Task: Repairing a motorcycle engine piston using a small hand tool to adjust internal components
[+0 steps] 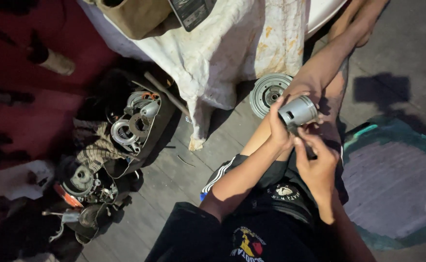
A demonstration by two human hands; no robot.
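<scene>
Concrete floor (174,179), stained cloth (232,53) behind. Left hand (280,127) grips a metal piston (298,111); right hand (315,162) pinches a dark part beneath it. Pulley (266,92) nearby.

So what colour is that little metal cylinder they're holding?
The metal cylinder is silvery grey, held by the left hand and right hand; the head view shows it.

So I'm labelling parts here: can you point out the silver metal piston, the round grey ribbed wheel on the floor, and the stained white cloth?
Silver metal piston (298,111), head view, on its side wall.
Round grey ribbed wheel (264,94), head view, on its face left of the hub.
Stained white cloth (232,53), head view, on its hanging front.
</scene>
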